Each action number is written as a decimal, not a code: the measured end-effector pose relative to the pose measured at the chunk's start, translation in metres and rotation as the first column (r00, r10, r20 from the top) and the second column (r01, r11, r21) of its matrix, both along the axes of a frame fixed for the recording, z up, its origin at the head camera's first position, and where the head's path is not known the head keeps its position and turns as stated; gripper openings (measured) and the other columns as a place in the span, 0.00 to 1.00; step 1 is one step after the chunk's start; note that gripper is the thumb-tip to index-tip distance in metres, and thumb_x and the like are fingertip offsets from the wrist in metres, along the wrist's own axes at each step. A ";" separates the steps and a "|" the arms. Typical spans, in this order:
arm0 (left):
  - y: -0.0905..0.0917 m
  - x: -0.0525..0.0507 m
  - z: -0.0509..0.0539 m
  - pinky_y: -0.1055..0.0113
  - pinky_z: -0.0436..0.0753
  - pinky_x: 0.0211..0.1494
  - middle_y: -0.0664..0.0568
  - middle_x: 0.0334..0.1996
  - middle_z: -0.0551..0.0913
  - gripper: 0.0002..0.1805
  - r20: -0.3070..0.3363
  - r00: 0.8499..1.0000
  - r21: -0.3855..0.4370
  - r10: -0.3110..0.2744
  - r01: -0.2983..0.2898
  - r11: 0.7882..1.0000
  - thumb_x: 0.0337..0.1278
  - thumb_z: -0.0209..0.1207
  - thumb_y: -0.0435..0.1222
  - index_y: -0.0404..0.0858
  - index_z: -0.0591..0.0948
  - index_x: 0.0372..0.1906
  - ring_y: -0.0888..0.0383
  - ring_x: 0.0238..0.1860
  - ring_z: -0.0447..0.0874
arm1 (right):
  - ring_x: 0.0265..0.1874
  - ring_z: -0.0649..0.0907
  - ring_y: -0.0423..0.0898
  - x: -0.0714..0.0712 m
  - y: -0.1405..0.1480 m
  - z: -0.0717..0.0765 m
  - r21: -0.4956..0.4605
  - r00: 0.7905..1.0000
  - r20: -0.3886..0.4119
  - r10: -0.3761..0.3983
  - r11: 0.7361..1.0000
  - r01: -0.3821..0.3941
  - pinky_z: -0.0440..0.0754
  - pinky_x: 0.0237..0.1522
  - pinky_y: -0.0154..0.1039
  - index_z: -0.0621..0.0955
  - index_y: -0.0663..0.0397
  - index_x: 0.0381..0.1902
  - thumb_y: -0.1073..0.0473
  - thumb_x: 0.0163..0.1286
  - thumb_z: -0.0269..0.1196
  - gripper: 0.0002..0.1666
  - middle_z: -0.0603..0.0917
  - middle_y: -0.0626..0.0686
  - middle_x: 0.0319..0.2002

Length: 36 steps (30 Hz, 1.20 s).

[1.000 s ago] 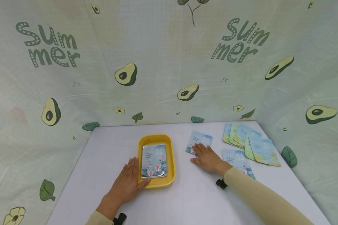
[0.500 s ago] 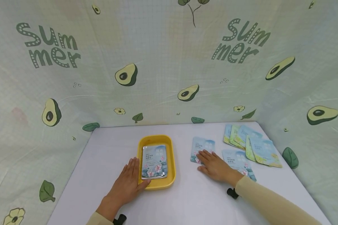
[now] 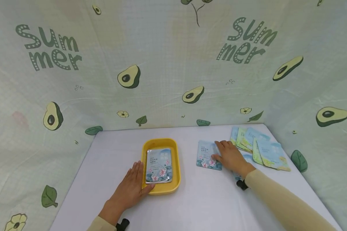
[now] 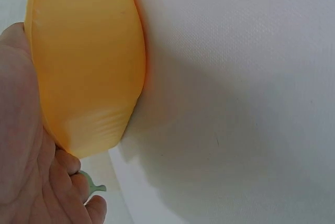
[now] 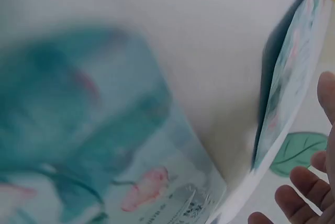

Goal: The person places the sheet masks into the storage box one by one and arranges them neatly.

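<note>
My left hand [image 3: 130, 186] lies along the left side of a yellow tray [image 3: 175, 160], fingers straight and thumb over its near rim. The left wrist view shows the palm beside the tray's outer wall [image 4: 89, 62]. In the tray lie stacked blue sachets [image 3: 159, 165] with pink flowers. My right hand [image 3: 232, 160] is at the right edge of a flat blue flowered sachet [image 3: 207, 155]; in the right wrist view its fingers [image 5: 296, 200] are loosely bent and apart from that sachet [image 5: 293, 67]. Another flowered sachet [image 5: 120, 130] lies under the right wrist, partly hidden in the head view.
Several overlapping blue and green sachets [image 3: 270, 154] are fanned out at the table's far right. A white cloth covers the table [image 3: 188, 205]. Behind it hangs a pale curtain [image 3: 162, 48] printed with avocados.
The single flowered sachet slid slightly right and nearer, turning a little. My right hand then moved off its front to its right edge, over the second sachet. My left hand stayed put.
</note>
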State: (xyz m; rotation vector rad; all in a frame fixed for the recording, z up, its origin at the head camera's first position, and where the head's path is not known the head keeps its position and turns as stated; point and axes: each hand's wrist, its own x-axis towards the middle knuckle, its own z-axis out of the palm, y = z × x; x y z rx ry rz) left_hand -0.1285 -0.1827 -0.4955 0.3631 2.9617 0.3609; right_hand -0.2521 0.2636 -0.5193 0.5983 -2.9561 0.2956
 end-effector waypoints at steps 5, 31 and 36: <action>-0.001 0.001 -0.002 0.42 0.55 0.85 0.35 0.85 0.49 0.58 -0.008 1.000 -0.004 0.002 -0.002 1.000 0.73 0.48 0.69 0.29 0.47 0.85 0.39 0.86 0.45 | 0.60 0.74 0.64 -0.020 0.002 -0.001 0.048 0.999 0.016 -0.039 0.998 0.038 0.76 0.63 0.65 0.70 0.61 0.76 0.32 0.73 0.65 0.49 0.77 0.66 0.64; 0.000 0.001 -0.005 0.43 0.55 0.86 0.36 0.85 0.50 0.57 -0.018 1.000 0.006 0.008 -0.008 1.000 0.73 0.49 0.68 0.30 0.47 0.85 0.40 0.86 0.46 | 0.58 0.72 0.65 -0.039 -0.010 -0.010 -0.003 0.981 0.157 -0.118 0.993 0.120 0.72 0.66 0.68 0.74 0.65 0.64 0.18 0.53 0.72 0.62 0.76 0.68 0.61; 0.000 0.001 -0.006 0.43 0.55 0.86 0.36 0.85 0.50 0.57 -0.021 1.000 0.002 0.014 -0.014 1.000 0.73 0.50 0.68 0.30 0.48 0.85 0.40 0.86 0.46 | 0.52 0.75 0.63 -0.038 -0.016 -0.005 -0.025 0.978 0.151 -0.140 0.989 0.146 0.74 0.59 0.63 0.74 0.63 0.60 0.21 0.50 0.76 0.59 0.81 0.64 0.52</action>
